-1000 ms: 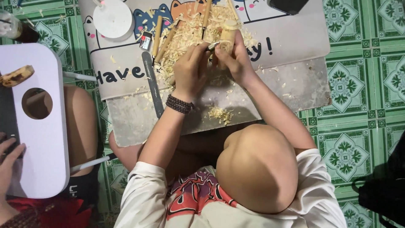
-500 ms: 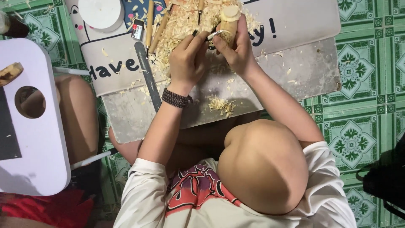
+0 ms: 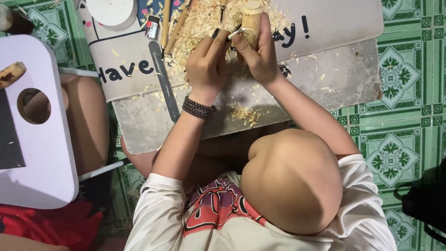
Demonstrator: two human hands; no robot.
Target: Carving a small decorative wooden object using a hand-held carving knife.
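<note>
Left hand, beaded bracelet at the wrist, closed on a small carving tool, blade set against the wood. Right hand wrapped round the pale wooden piece, held above the shavings on the printed mat. Probably light, stiff and dry; best gripped low around the body, fingers clear of the blade.

Single head view: positioned overhead, facing straight down at close range onto the floor and board.
</note>
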